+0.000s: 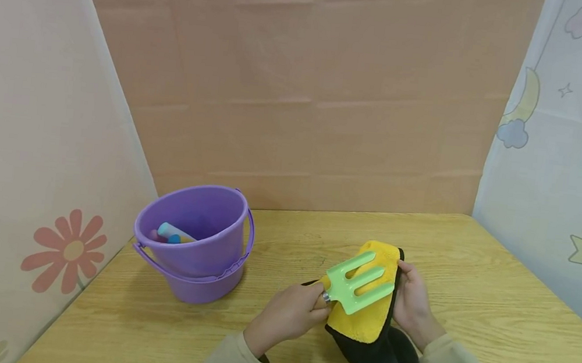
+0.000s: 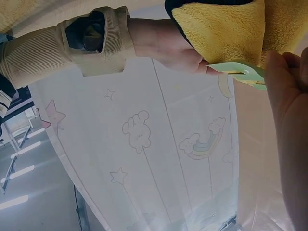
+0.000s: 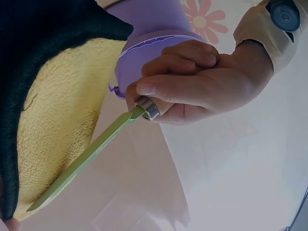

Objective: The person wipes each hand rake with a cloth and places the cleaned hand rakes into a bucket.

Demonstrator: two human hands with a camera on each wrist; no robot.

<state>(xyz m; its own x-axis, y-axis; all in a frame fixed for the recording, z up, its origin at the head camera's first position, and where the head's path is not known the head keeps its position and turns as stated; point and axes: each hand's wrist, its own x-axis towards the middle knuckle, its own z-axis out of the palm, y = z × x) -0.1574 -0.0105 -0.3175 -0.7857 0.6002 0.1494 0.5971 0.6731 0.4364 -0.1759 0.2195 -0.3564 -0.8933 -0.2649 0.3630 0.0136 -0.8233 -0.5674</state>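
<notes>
A light green garden hand fork (image 1: 346, 292) with three tines and a metal collar is held up over the table. My left hand (image 1: 288, 316) grips its wooden handle, and most of the handle is hidden inside the fist. Behind the tines lies a cloth (image 1: 361, 328), yellow and fluffy on one face, black on the other, with a dark edging. My right hand (image 1: 413, 301) holds this cloth by its right edge, and its black part hangs down toward the forearm. In the right wrist view the fork's tines (image 3: 72, 171) lie against the yellow face.
At the left of the wooden table (image 1: 284, 251) stands a purple bucket (image 1: 204, 266), its handle lowered at the front. Several coloured pieces, among them a light blue one (image 1: 173, 230), lie inside it. Fabric screens enclose the table at the back (image 1: 300, 89) and both sides.
</notes>
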